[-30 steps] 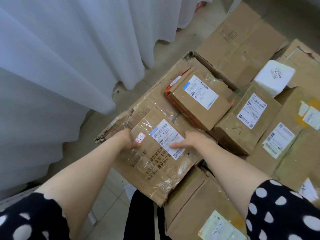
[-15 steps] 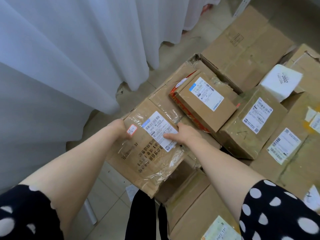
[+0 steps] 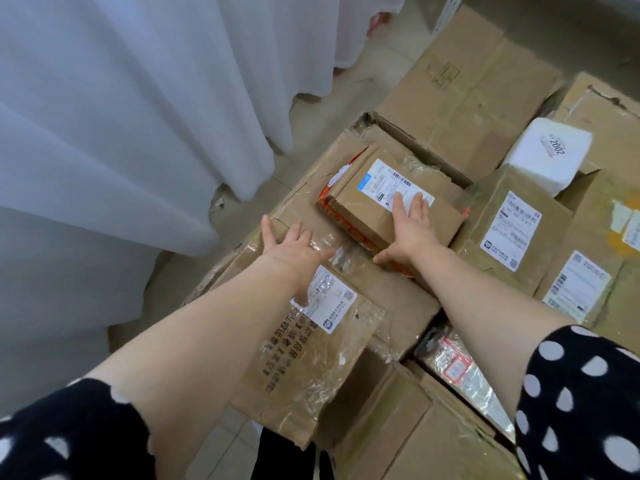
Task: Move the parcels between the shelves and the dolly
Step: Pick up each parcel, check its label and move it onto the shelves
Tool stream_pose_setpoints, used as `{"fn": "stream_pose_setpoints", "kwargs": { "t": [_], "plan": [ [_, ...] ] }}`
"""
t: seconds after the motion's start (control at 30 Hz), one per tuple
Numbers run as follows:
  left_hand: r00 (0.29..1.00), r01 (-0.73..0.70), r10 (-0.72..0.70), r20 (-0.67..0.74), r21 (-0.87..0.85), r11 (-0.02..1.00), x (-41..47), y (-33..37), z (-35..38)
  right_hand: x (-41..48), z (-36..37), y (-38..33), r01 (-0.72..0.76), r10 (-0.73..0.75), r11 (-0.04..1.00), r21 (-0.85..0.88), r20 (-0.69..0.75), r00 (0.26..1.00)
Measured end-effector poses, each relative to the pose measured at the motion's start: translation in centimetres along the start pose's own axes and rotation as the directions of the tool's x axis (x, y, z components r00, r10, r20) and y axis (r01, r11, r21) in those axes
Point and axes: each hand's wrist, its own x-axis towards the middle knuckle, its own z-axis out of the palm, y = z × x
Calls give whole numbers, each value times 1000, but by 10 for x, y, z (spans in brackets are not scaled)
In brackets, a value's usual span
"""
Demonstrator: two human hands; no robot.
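My right hand (image 3: 408, 230) lies flat on the small brown cardboard parcel (image 3: 360, 209), the one with a white shipping label and a red-printed lower edge. Its fingers are straight and spread over the label, the thumb stretched along the near corner, nothing curled round it yet. My left hand (image 3: 289, 245) is spread too, holding nothing, just left of that parcel and over the wide flat brown carton (image 3: 311, 188) it sits on. Whether the left hand touches the carton I cannot tell. So the parcel is under my right palm and to the right of my left hand, its long side slanting from far-left to near-right across my right fingers. I judge the lift needs the left hand brought to the parcel's left end and the right hand shifted to the opposite end.
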Motion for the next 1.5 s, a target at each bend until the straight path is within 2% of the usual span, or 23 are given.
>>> {"fn": "stream_pose_setpoints", "kwargs": {
  "t": [0.13,0.2,0.27,0.3,0.37,0.43,0.5,0.57,0.63,0.7,0.83,0.97,1.1,1.23,1.37,1.5],
  "plan": [
    [1000,-7,7,6,-9,1000,1,-2,4,-9,12,-3,27,-39,983,-184,-64,997],
    [1000,-5,5,-31,-23,1000,-2,-1,3,-23,24,-10,80,-95,973,-217,-62,993],
    [994,6,-12,-106,-59,998,-5,-3,4,-33,30,-16,156,-171,975,-156,-88,981],
    [987,9,-24,-160,-89,996,-6,-5,5,-36,29,-16,181,-188,981,-67,-128,974],
    [959,3,-45,-280,-150,989,-8,-10,6,-32,19,-13,192,-161,970,150,-196,967],
    [938,8,-82,-336,-216,976,-7,-14,4,-22,12,-7,116,-87,978,175,-167,982],
    [945,85,-173,-279,-303,949,-4,-17,1,-14,10,-4,2,4,993,116,-54,999],
    [952,177,-250,-179,-344,922,-1,-21,-1,-10,11,-5,-51,52,990,134,-1,999],
    [953,215,-279,-114,-395,893,1,-25,0,-12,13,-10,-30,33,984,177,-16,999],
    [964,190,-254,-84,-452,872,2,-30,3,-20,18,-17,23,-19,972,233,-20,1000],
    [972,162,-216,-89,-412,897,3,-33,6,-25,29,-25,49,-48,963,266,-8,999],
    [956,207,-266,-125,-357,911,-4,-27,5,-27,23,-26,42,-48,984,171,29,998],
    [939,225,-295,-176,-334,915,-35,-15,0,-58,10,-22,122,-119,987,104,-38,992],
    [936,211,-288,-201,-333,919,-83,8,-16,-110,-14,0,133,-127,986,99,-66,990],
    [942,144,-219,-254,-284,948,-129,43,-39,-173,-49,31,131,-125,987,90,-62,990],
    [949,35,-95,-301,-201,979,-169,87,-59,-248,-78,75,53,-38,985,162,-99,994]
  ]
}}
